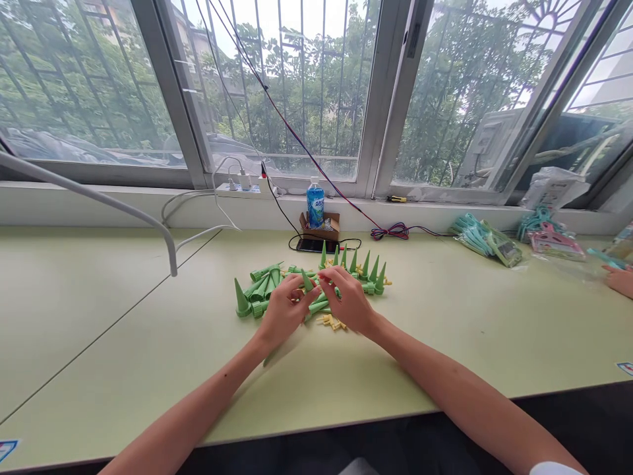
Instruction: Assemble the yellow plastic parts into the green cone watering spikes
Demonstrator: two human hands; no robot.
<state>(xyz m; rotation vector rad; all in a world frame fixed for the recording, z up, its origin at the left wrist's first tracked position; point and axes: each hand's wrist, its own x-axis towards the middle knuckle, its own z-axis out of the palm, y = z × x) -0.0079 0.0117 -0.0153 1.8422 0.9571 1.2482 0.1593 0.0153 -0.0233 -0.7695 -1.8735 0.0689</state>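
Note:
My left hand is closed around a green plastic cone spike, its tip pointing up and away. Close beside it, my right hand has its fingers pinched together near the spike's base; whatever they hold is hidden. Around both hands lies a pile of similar green spikes, some on their sides. A row of upright green spikes stands behind my right hand. Small yellow plastic pieces lie on the table just in front of the pile, and more show among the spikes.
Behind the pile are a phone, a small cardboard box and a blue bottle. A grey tube arches in from the left. Coiled wires and bagged items lie along the sill. Another person's hand shows at the far right.

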